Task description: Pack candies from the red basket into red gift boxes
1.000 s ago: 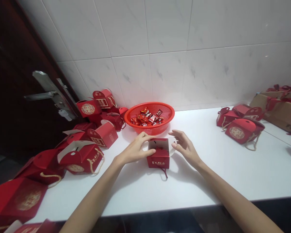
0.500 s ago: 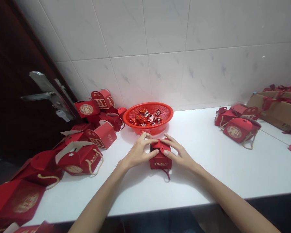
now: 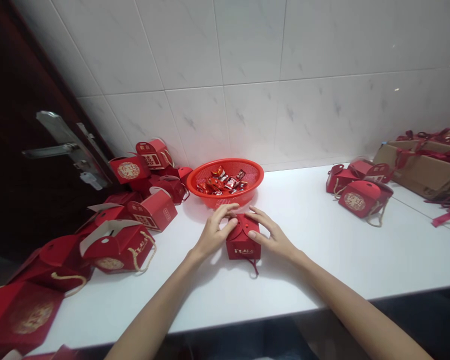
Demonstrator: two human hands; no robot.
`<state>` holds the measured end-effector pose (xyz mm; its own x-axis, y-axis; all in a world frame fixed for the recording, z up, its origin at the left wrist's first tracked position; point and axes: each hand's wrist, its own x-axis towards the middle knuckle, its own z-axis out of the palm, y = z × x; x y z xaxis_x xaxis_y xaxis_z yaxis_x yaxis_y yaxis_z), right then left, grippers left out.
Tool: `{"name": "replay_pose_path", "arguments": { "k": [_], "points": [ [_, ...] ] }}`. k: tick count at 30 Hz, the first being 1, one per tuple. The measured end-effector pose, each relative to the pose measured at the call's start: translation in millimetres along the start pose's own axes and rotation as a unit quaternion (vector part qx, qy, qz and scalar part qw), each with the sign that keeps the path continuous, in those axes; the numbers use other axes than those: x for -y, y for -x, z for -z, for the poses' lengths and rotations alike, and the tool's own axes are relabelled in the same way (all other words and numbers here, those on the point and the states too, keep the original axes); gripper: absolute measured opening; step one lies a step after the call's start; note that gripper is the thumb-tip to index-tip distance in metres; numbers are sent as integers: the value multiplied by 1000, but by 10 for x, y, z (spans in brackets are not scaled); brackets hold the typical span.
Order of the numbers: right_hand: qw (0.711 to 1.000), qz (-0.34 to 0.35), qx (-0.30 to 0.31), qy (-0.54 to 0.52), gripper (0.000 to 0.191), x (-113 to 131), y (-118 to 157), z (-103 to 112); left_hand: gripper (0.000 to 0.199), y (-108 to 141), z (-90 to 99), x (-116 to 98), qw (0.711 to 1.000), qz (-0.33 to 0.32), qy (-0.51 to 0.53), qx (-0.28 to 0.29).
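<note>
A small red gift box (image 3: 243, 248) with gold lettering on its front stands on the white table, a dark red cord trailing from its lower front. My left hand (image 3: 215, 231) is at the box's left side, its thumb on the top flap and its fingers curved round the back corner. On the right side rests my right hand (image 3: 270, 232), thumb on the top flap and fingers along the far edge. The curved flaps meet on top between the hands. Just behind stands a red plastic basket (image 3: 225, 200) holding wrapped candies (image 3: 228, 182).
Several red boxes (image 3: 120, 245) with rope handles crowd the left side of the table (image 3: 303, 200). More red boxes (image 3: 365, 197) stand at the right, near a cardboard box (image 3: 423, 170) of ribbons. Behind are a tiled wall and a dark door (image 3: 7, 100).
My left thumb has moved back from the front of the lid toward its left side, and the flaps show more between my hands. The view has shifted slightly.
</note>
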<state>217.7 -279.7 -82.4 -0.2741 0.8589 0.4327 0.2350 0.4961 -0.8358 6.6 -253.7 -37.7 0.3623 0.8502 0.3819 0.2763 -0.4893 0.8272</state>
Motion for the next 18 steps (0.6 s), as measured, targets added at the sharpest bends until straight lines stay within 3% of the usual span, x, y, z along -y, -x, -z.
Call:
{"name": "replay_pose_path", "arguments": {
  "k": [6, 13, 18],
  "points": [
    [1000, 20, -5, -3, 65, -29, -2, -5, 31, 20, -69, -16, 993, -58, -106, 5],
    [1000, 14, -3, -6, 68, -5, -1, -20, 42, 17, -90, 54, 998, 19, -47, 48],
    [995, -60, -17, -75, 71, -13, -41, 3, 60, -23, -69, 85, 992, 77, 44, 92]
  ]
}}
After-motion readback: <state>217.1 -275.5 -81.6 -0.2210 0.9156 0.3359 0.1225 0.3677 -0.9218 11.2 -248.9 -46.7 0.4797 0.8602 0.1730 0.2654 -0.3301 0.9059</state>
